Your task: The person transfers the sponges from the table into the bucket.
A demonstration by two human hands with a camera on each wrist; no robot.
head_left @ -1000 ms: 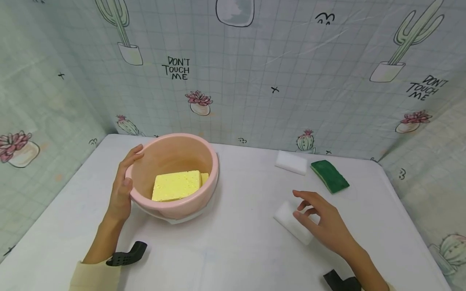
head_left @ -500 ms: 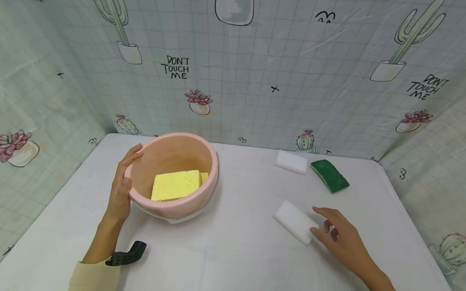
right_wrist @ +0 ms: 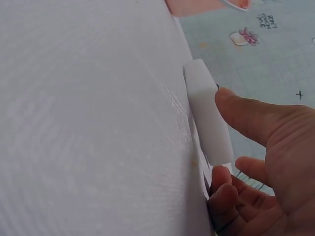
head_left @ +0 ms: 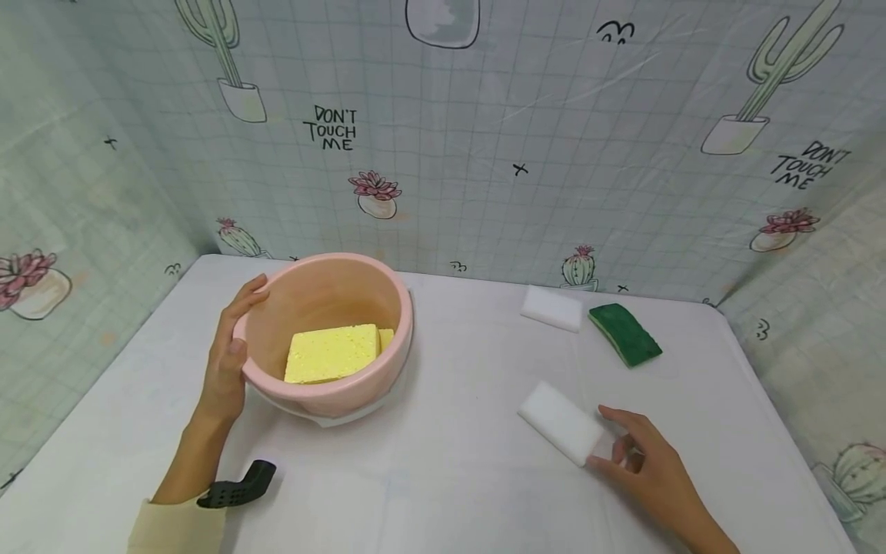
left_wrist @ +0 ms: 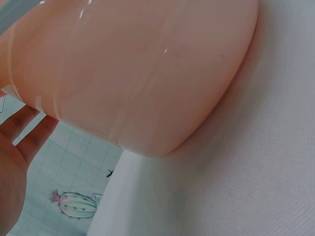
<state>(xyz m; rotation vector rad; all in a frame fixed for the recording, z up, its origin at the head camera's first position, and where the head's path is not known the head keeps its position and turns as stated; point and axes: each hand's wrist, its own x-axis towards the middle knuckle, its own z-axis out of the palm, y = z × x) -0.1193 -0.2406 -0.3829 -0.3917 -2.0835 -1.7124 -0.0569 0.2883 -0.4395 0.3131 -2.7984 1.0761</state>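
Note:
A pink bucket (head_left: 325, 396) stands on the left of the white table, with yellow sponges (head_left: 332, 354) inside. My left hand (head_left: 224, 362) rests against the bucket's left side, its fingers along the rim and outer wall. In the left wrist view, straight fingers (left_wrist: 37, 140) touch the bucket's wall (left_wrist: 142, 78). A white sponge block (head_left: 561, 423) lies flat right of the middle. Beside its right end is my right hand (head_left: 647, 469), thumb and index finger apart, the thumb close to the near corner; contact cannot be told. The other right fingers are bent, holding nothing.
Farther back on the table lie another white sponge block (head_left: 551, 308) and a green scouring pad (head_left: 625, 335), side by side. A patterned cloth (head_left: 450, 154) with cactus drawings hangs behind the table and along both sides.
My right hand has drawn back toward the right and near side, from above the nearer white block to beside its end. The left hand and the bucket stay as they were.

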